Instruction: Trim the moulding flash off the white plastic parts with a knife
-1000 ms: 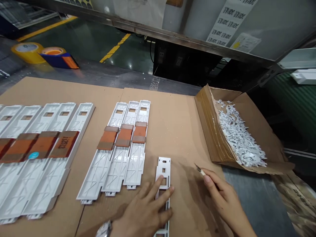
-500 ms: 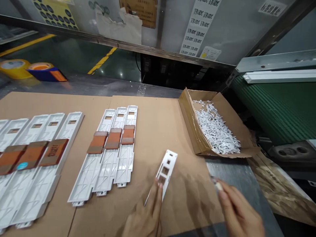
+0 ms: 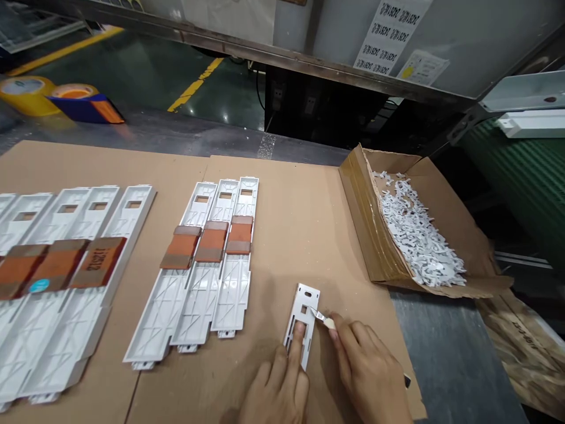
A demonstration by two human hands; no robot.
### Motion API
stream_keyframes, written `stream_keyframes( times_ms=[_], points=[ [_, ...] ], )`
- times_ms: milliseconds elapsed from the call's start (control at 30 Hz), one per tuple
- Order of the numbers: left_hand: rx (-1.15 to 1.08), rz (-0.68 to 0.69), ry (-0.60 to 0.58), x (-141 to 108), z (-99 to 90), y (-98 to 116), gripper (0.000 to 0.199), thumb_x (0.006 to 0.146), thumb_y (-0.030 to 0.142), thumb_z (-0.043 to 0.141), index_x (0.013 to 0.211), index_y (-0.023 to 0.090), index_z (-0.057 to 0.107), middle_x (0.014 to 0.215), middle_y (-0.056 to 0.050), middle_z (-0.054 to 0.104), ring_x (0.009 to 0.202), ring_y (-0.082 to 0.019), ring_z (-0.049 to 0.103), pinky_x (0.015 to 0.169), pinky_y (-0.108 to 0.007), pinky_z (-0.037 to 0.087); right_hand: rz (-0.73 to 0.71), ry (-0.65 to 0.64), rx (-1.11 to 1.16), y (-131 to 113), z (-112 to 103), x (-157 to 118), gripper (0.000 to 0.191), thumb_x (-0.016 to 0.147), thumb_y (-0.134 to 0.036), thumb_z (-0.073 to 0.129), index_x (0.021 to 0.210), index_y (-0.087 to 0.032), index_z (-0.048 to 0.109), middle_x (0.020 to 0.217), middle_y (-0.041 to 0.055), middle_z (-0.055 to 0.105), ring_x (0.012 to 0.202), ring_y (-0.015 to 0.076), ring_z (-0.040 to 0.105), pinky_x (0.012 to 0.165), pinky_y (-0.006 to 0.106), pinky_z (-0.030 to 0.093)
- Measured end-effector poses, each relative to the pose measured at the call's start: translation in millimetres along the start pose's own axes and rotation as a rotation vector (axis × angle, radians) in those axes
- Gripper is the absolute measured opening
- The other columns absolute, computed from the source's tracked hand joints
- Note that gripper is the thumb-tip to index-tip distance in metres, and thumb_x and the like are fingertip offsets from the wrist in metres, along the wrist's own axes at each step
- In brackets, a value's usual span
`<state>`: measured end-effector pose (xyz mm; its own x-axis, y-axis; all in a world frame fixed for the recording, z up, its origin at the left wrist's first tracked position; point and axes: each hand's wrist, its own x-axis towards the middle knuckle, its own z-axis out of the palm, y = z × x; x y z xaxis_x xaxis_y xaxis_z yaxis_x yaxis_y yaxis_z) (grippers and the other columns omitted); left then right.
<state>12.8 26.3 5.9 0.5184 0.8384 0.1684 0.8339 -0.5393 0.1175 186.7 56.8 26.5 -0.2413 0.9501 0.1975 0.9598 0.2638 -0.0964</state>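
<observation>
Left hand point(image 3: 280, 386): one finger laid straight on the slotted plate point(image 3: 308, 297), the others bent; whether it grips the covered near end, I cannot tell from my station. Right hand point(image 3: 371, 365): I have it closed round a small blade tool point(image 3: 329, 323), tip over the plate, just right of a square hole. Slotted plate: one, white, on cardboard sheeting point(image 3: 291, 224) over the counter point(image 3: 445, 347). Left of the plate: three white channels point(image 3: 198, 300), side by side, each bearing an orange-brown block point(image 3: 212, 242). Farther left of it: more such channels. Beyond the plate, right: one open carton point(image 3: 359, 218) holding small white pieces point(image 3: 419, 235). Far beyond it, left: one yellow tape roll point(image 3: 24, 103).
</observation>
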Motion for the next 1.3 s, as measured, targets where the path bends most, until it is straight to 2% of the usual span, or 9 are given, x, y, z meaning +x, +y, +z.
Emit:
stream_keyframes(
  times_ms=[200, 300, 467, 733, 967, 1133, 1300],
  points=[
    [-0.111, -0.043, -0.046, 0, 4.4, 1, 0.008, 0.075, 0.023, 0.055, 0.068, 0.02, 0.053, 0.129, -0.008, 0.055, 0.07, -0.019, 0.054, 0.055, -0.032, 0.031, -0.017, -0.039, -0.013, 0, 3, 3, 0.033, 0.098, -0.027, 0.031, 0.108, -0.017, 0.061, 0.076, 0.0023, 0.058, 0.069, 0.0155, 0.054, 0.065, 0.028, 0.034],
    [-0.096, -0.046, -0.035, 0, 5.1, 2, 0.004, 0.074, 0.019, 0.054, 0.071, 0.02, 0.055, 0.125, -0.007, 0.059, 0.068, -0.019, 0.053, 0.056, -0.032, 0.031, -0.028, -0.041, -0.021, 0, 3, 5, 0.034, 0.098, -0.028, 0.03, 0.108, -0.017, 0.061, 0.079, 0.0033, 0.06, 0.07, 0.016, 0.055, 0.066, 0.028, 0.034],
    [-0.061, -0.039, -0.035, 2, 3.2, 2, 0.008, 0.078, 0.017, 0.048, 0.076, 0.021, 0.055, 0.124, -0.005, 0.059, 0.059, -0.016, 0.049, 0.055, -0.033, 0.029, -0.043, -0.057, -0.004, 1, 3, 9, 0.033, 0.098, -0.027, 0.03, 0.106, -0.017, 0.061, 0.08, 0.0032, 0.061, 0.07, 0.0157, 0.055, 0.066, 0.028, 0.035],
    [-0.036, -0.031, -0.021, 3, 2.5, 1, 0.011, 0.079, 0.013, 0.047, 0.072, 0.02, 0.051, 0.121, -0.005, 0.061, 0.06, -0.015, 0.05, 0.057, -0.031, 0.032, -0.07, -0.095, -0.007, 6, -2, 16, 0.032, 0.098, -0.024, 0.03, 0.107, -0.02, 0.06, 0.084, 0.0024, 0.064, 0.072, 0.0152, 0.058, 0.065, 0.027, 0.039],
    [0.001, 0.021, 0.014, 5, 0.9, -1, 0.016, 0.075, 0.006, 0.046, 0.067, 0.02, 0.05, 0.119, -0.007, 0.063, 0.064, -0.017, 0.057, 0.056, -0.032, 0.033, -0.175, -0.179, -0.14, 15, -9, 30, 0.031, 0.096, -0.021, 0.031, 0.102, -0.019, 0.061, 0.082, 0.0049, 0.065, 0.069, 0.0189, 0.058, 0.06, 0.031, 0.037],
    [0.028, 0.032, 0.038, 6, 3.3, -1, 0.02, 0.073, 0.002, 0.045, 0.063, 0.019, 0.047, 0.119, -0.008, 0.061, 0.071, -0.017, 0.061, 0.056, -0.031, 0.034, -0.262, -0.28, -0.207, 21, -13, 41, 0.021, 0.088, -0.016, 0.045, 0.101, -0.019, 0.061, 0.078, 0.0049, 0.063, 0.061, 0.0177, 0.054, 0.058, 0.031, 0.034],
    [0.029, 0.029, 0.039, 5, 5.5, 0, 0.02, 0.073, 0.001, 0.047, 0.063, 0.019, 0.047, 0.119, -0.011, 0.061, 0.066, -0.017, 0.059, 0.056, -0.031, 0.034, -0.322, -0.285, -0.231, 25, -14, 49, 0.023, 0.081, -0.012, 0.053, 0.101, -0.018, 0.061, 0.076, 0.0046, 0.062, 0.061, 0.0178, 0.054, 0.057, 0.031, 0.034]
  ],
)
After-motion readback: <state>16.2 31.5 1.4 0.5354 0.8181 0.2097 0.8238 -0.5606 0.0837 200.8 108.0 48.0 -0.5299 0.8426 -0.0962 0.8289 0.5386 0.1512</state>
